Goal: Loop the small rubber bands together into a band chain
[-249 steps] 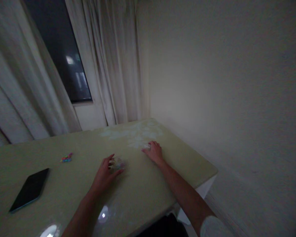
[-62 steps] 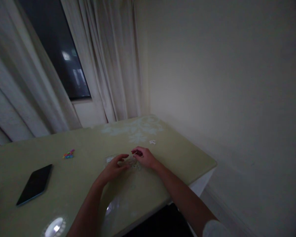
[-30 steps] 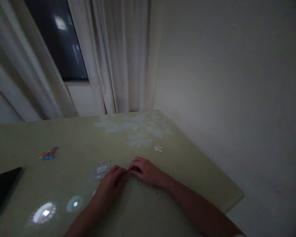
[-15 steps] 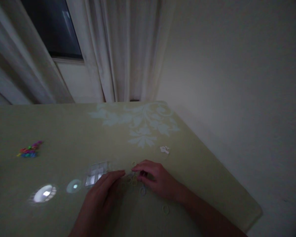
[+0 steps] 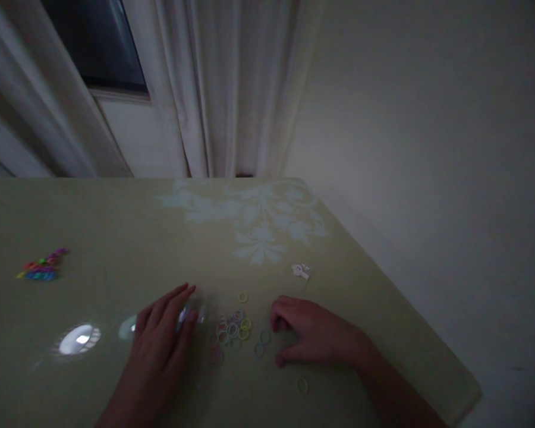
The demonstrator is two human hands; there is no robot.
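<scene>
Several small pastel rings, pale yellow, pink, bluish and clear, lie loosely clustered on the table between my hands. A few stray from the cluster, among them a yellow ring behind it and a pale ring near my right wrist. My left hand is left of the rings, its fingers and thumb around a clear plastic bag that it partly hides. Right of the rings, my right hand rests with thumb and curled fingers apart, nothing visible between them.
Small white pieces lie beyond my right hand. A pile of bright coloured pieces is at the far left of the glossy table. Light reflections show on its surface. A wall runs along the right side, curtains behind.
My view has tilted down and rightward. My hands, close together over the rings a second ago, have parted, leaving the rings spread out. My left hand has moved left onto the plastic bag.
</scene>
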